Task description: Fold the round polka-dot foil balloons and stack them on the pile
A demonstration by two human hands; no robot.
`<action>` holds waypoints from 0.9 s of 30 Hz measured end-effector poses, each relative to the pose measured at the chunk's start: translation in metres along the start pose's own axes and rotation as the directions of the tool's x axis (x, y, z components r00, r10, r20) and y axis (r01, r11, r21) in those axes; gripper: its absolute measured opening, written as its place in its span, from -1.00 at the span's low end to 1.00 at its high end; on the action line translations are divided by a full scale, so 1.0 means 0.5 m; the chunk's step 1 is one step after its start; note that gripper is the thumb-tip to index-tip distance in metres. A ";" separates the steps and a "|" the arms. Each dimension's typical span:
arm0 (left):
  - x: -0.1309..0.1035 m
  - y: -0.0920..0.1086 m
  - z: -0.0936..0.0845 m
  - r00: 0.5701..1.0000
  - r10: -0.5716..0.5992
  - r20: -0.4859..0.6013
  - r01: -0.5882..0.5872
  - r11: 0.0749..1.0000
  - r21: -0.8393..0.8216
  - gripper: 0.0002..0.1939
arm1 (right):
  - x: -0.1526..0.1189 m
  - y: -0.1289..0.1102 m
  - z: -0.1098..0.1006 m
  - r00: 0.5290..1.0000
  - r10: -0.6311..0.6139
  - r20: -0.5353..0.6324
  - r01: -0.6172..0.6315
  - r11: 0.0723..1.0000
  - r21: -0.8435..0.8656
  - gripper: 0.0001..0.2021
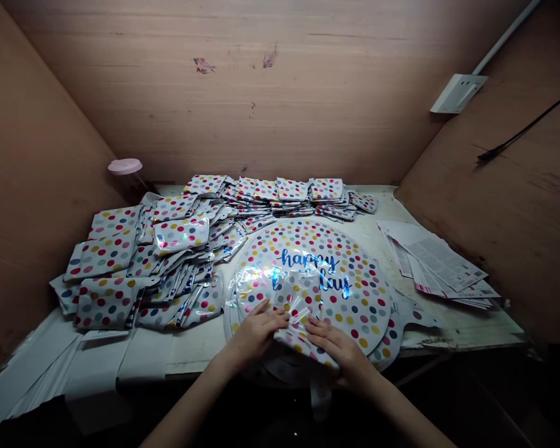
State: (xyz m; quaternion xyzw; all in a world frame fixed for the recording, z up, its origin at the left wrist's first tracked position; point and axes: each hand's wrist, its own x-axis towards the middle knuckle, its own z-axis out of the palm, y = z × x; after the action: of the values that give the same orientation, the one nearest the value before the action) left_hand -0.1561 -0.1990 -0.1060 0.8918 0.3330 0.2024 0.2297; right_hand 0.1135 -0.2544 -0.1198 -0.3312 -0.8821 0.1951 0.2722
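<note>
Atop balloon pile (pixel 354 308), L/R hands (pixel 258 330) (pixel 344 350) half-open on folded foil (pixel 301 300), grip unclr.

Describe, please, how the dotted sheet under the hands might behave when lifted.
The dotted sheet would probably flop, as it creases under the left hand and right hand. It looks thin, so likely light. Its glossy glare suggests it may slide easily.

I read blue script (pixel 309 260) "happy" on the flat polka-dot foil balloon (pixel 354 298) at the table's (pixel 191 350) front edge; next line partly covered, ends "ay". Paper sheets (pixel 441 258) near right edge: print too small.
</note>
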 end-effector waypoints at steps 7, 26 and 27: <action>0.073 0.029 0.010 0.780 -0.592 -0.204 0.557 0.804 -0.207 -0.76 | 0.125 0.065 -0.025 0.688 0.699 -0.195 -0.634 0.710 0.307 -0.70; 0.156 0.038 0.001 0.535 -0.822 -0.194 0.844 0.530 0.079 -0.62 | 0.216 0.088 0.079 0.928 0.330 -0.172 -0.372 0.820 -0.434 -0.43; 0.168 0.038 -0.006 0.523 -0.839 -0.151 0.852 0.513 0.102 -0.62 | 0.211 0.091 0.079 0.930 0.322 -0.178 -0.368 0.827 -0.425 -0.42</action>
State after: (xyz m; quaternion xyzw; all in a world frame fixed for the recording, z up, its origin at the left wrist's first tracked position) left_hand -0.0894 -0.1535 -0.0758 0.6234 0.7491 0.0735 0.2116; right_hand 0.0445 -0.1559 -0.1373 -0.5485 -0.8138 0.0146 0.1914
